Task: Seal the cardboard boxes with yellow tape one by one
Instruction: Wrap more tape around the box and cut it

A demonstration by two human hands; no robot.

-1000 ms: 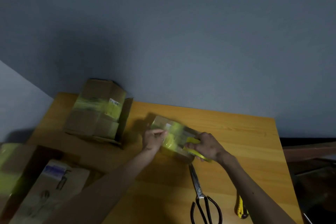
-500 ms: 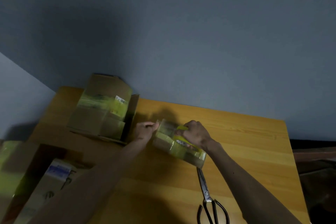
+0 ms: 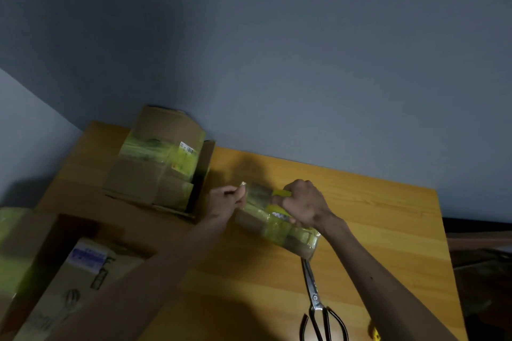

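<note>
One closed taped box (image 3: 266, 225) is held, left fingers (image 3: 234, 194) pinching its corner, right fingers (image 3: 295, 188) curled over it.

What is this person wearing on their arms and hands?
Nothing that shows. The left hand and right hand have no gloves. The left forearm and right forearm are uncovered to the picture's edge, so no sleeves appear. No watch, ring or band is visible, though the light is dim.

Head camera: looks forward-down over table (image 3: 388, 219), wall beyond.
</note>
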